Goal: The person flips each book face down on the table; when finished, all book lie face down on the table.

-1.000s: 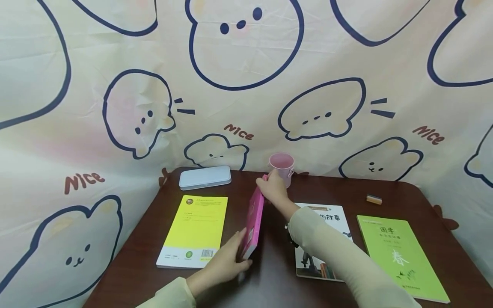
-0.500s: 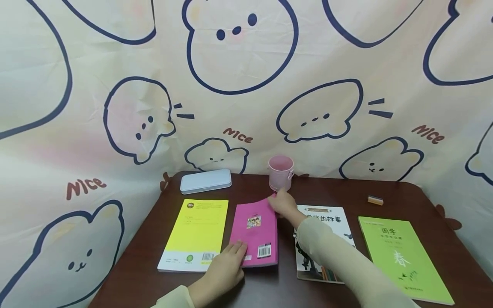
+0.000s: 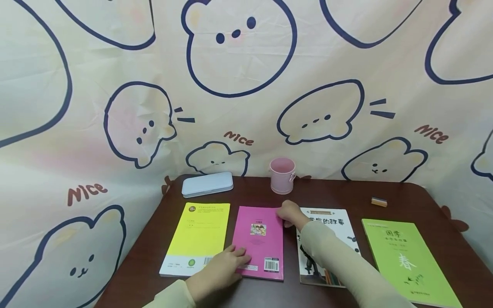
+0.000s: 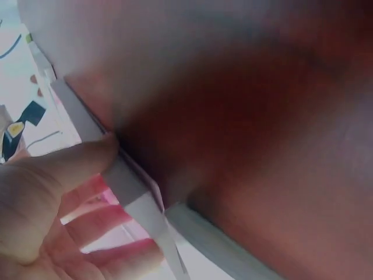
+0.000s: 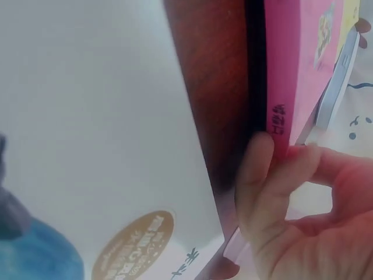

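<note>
Both hands hold the pink book (image 3: 259, 248), which lies face-down-looking and roughly flat on the bench (image 3: 308, 194), between the yellow book (image 3: 198, 231) and the white book (image 3: 335, 217). Uneven pressure could skew it: the right hand (image 3: 292, 214) bears on one far corner, the left hand (image 3: 219, 269) on the near edge. Left fingers pass over the yellow book's near corner, so a sideways drag might shift that one too. Right sleeve (image 3: 335, 256) crosses the white book and could pull it; the cup (image 3: 282, 179), just beyond, might take a knock. Left thumb presses the page edge, fingers spread slightly over the cover; right fingers, bent, pinch the spine corner.
</note>
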Demonstrator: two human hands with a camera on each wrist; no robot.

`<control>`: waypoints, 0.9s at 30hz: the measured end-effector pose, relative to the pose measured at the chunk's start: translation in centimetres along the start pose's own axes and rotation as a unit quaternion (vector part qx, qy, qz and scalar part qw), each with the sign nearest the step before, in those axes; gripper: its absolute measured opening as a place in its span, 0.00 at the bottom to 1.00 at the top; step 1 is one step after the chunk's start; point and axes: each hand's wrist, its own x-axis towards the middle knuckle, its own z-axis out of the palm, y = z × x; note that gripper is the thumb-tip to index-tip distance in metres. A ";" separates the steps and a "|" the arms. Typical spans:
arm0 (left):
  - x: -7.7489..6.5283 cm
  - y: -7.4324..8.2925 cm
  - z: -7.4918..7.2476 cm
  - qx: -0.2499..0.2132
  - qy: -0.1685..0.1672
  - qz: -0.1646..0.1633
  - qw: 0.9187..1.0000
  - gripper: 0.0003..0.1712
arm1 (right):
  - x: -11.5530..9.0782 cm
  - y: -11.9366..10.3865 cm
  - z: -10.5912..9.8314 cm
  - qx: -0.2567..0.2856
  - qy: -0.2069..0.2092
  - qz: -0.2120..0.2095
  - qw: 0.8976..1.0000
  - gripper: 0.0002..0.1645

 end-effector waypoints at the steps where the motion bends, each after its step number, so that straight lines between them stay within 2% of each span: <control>1: 0.1 0.1 -0.1 -0.005 -0.010 -0.001 1.000 0.28 | 0.0 0.1 -0.1 -0.001 -0.002 0.000 1.000 0.04; 3: 0.3 0.2 -0.2 -0.009 -0.024 -0.002 1.000 0.28 | 0.0 0.3 -0.1 -0.006 -0.002 0.003 1.000 0.06; 8: 0.6 0.4 -0.2 -0.016 -0.034 -0.005 0.999 0.29 | 0.0 0.5 0.0 -0.040 0.014 -0.003 0.999 0.07; 12: 0.6 0.5 -0.1 -0.016 -0.034 -0.005 0.999 0.30 | -0.3 0.4 0.1 -0.071 0.022 -0.021 0.997 0.25; 15: 0.7 0.6 -0.1 0.000 -0.028 -0.005 1.000 0.31 | -0.7 0.4 -0.1 -0.082 0.031 -0.028 0.996 0.33; 18: 0.8 0.9 0.0 0.021 -0.015 -0.006 1.000 0.31 | -1.2 0.5 -0.8 -0.110 0.060 -0.047 0.991 0.30; 22: 1.2 1.4 -0.1 0.034 0.002 -0.014 0.999 0.30 | -1.5 0.9 -2.1 -0.153 0.098 -0.077 0.980 0.22; 27: 1.8 2.0 -0.3 0.034 0.015 -0.050 0.998 0.26 | -1.7 2.0 -3.9 -0.163 0.122 -0.084 0.975 0.17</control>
